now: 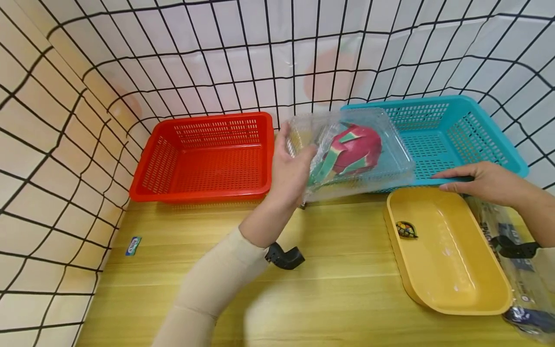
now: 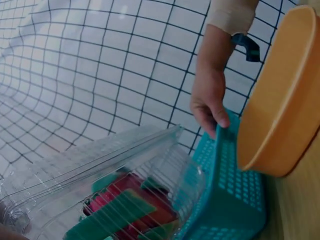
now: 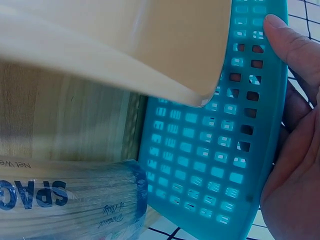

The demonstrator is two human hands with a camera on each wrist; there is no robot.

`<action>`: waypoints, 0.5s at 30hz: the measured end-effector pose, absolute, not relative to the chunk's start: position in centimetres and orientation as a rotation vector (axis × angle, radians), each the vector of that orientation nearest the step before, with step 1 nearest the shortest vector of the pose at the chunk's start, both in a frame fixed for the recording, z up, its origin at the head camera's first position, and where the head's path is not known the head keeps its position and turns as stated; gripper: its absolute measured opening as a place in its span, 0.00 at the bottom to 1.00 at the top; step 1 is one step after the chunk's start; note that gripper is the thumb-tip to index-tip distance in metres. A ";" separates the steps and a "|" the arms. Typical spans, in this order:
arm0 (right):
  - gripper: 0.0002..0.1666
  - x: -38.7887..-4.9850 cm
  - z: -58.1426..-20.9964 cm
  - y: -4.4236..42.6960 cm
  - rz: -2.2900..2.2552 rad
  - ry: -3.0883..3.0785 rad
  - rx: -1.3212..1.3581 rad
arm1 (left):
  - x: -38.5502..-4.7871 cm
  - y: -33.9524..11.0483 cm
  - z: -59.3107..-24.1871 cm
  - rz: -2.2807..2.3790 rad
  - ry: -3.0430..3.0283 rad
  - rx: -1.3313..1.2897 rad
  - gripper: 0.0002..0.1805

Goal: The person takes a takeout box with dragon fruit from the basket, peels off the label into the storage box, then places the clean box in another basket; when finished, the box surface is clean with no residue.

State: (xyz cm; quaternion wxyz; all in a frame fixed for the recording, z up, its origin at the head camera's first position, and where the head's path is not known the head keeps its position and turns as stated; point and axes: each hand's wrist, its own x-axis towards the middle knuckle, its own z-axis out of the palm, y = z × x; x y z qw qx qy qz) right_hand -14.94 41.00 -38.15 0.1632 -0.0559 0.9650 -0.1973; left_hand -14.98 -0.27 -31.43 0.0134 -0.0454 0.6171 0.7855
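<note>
My left hand (image 1: 289, 173) grips the left end of a clear plastic clamshell box (image 1: 394, 161). Through its transparent walls shows a pink and green dragon fruit (image 1: 362, 147), seen also in the left wrist view. The box is held over the left part of a teal perforated basket (image 1: 474, 137) and hides that part of it. With thumb and fingers my right hand (image 1: 487, 180) holds the basket's front rim; in the right wrist view the thumb (image 3: 292, 45) lies on one side of the wall and fingers show through the holes behind it.
A red basket (image 1: 201, 196) stands on the left. In front of the teal basket lies a yellow tray (image 1: 446, 250) with a dark sticker, and beside it a spaghetti packet (image 1: 526, 284). A small gum packet (image 1: 133, 246) lies at left. Black wire mesh (image 1: 230, 53) borders the table.
</note>
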 end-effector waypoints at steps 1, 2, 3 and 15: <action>0.31 -14.9 -38.1 41.0 -0.563 2.752 -0.159 | -15.4 0.5 -31.3 2.431 1.941 -0.155 0.45; 0.31 -14.9 -38.1 41.0 -0.560 2.753 -0.158 | -15.8 1.3 -31.2 2.420 1.954 -0.162 0.45; 0.31 -14.9 -38.1 41.1 -0.555 2.756 -0.156 | -16.2 2.1 -31.1 2.413 1.960 -0.166 0.46; 0.32 -14.9 -38.1 41.0 -0.570 2.747 -0.142 | -20.3 11.1 -31.4 2.118 2.316 -0.247 0.47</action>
